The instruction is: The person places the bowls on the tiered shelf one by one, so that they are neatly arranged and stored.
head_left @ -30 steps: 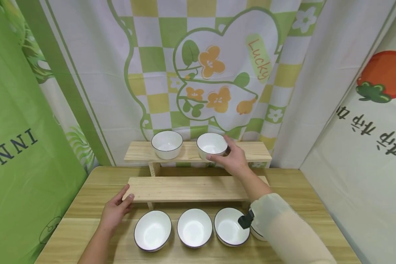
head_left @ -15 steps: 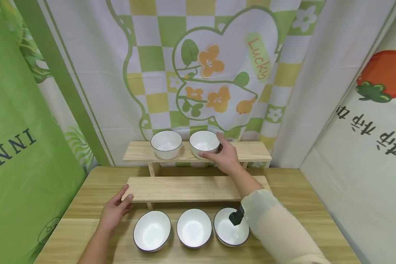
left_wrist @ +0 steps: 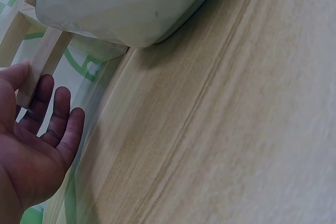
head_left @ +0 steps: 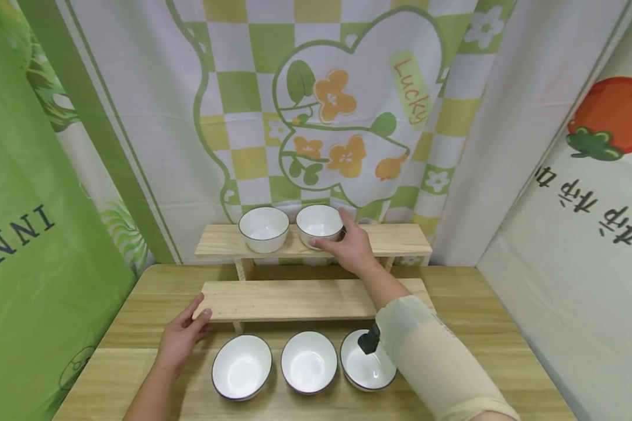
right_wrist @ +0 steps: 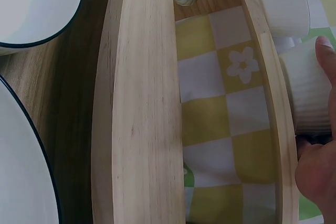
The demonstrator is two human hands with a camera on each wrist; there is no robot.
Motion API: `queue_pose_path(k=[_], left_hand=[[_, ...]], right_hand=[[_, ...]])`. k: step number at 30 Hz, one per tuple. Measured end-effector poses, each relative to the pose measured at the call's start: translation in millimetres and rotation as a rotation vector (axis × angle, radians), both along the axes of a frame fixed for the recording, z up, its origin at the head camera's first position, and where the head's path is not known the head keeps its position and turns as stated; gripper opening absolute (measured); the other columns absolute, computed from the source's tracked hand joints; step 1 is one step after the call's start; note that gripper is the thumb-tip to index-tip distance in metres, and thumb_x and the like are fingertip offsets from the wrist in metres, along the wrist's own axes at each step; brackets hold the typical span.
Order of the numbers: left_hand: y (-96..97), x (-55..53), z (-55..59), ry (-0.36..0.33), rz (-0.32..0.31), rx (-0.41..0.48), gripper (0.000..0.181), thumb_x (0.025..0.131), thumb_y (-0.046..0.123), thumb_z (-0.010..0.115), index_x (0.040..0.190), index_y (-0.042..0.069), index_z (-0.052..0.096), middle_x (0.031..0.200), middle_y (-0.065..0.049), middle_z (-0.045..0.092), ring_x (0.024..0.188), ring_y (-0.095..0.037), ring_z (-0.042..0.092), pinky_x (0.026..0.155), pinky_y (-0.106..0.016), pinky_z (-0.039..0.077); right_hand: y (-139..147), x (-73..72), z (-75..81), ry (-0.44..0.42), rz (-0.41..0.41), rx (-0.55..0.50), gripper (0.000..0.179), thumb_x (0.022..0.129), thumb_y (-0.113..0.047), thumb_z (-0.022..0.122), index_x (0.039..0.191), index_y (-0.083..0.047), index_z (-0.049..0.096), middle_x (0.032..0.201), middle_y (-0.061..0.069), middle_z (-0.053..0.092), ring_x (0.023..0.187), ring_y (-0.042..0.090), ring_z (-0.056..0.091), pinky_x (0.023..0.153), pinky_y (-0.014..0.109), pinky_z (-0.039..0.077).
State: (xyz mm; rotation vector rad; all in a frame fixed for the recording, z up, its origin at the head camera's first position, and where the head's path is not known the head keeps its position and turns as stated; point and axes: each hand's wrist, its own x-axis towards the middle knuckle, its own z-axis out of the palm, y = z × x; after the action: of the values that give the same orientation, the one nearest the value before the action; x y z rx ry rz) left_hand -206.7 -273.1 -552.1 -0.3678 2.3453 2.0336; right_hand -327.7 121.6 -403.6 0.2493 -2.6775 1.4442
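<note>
A two-tier wooden rack stands on the table. On its upper shelf are two white bowls with dark rims, a left bowl and a right bowl, close together with a narrow gap. My right hand grips the right bowl from its right side, thumb in front and fingers behind; in the right wrist view the thumb lies on the ribbed side of that bowl. At the lower shelf's left end, my left hand pinches the board's edge between thumb and fingers.
In front of the rack a row of white bowls stands on the wooden table: a left one, a middle one and one partly under my right sleeve. A patterned curtain hangs behind.
My right hand has slid the right bowl leftward along the upper shelf, nearer to the left bowl. The left hand keeps its hold on the lower shelf.
</note>
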Motion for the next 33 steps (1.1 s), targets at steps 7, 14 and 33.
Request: queue_pose_path(k=[7, 14, 33], left_hand=[[2.0, 0.1, -0.3, 0.001, 0.008, 0.006, 0.072, 0.098, 0.047, 0.07, 0.161, 0.027, 0.04, 0.154, -0.019, 0.05, 0.104, -0.018, 0.069, 0.094, -0.03, 0.057], [3.0, 0.3, -0.5, -0.001, 0.013, 0.002, 0.072, 0.098, 0.047, 0.07, 0.161, 0.027, 0.04, 0.152, -0.021, 0.051, 0.104, -0.018, 0.069, 0.093, -0.03, 0.058], [1.8, -1.7, -1.4, -0.017, 0.029, 0.005, 0.071, 0.099, 0.047, 0.069, 0.161, 0.03, 0.04, 0.149, -0.021, 0.054, 0.103, -0.017, 0.069, 0.093, -0.03, 0.058]], right_hand=[[2, 1.3, -0.3, 0.009, -0.002, 0.037, 0.125, 0.078, -0.063, 0.085, 0.168, -0.017, 0.012, 0.163, 0.02, 0.036, 0.149, 0.036, 0.036, 0.119, 0.047, 0.036], [8, 4.8, -3.4, 0.027, 0.006, 0.026, 0.129, 0.077, -0.06, 0.087, 0.168, -0.014, 0.009, 0.165, 0.018, 0.033, 0.15, 0.034, 0.036, 0.12, 0.045, 0.035], [50, 21.7, -8.5, -0.003, 0.019, -0.187, 0.118, 0.082, -0.041, 0.09, 0.167, -0.013, 0.014, 0.168, 0.007, 0.029, 0.151, 0.028, 0.036, 0.119, 0.036, 0.037]])
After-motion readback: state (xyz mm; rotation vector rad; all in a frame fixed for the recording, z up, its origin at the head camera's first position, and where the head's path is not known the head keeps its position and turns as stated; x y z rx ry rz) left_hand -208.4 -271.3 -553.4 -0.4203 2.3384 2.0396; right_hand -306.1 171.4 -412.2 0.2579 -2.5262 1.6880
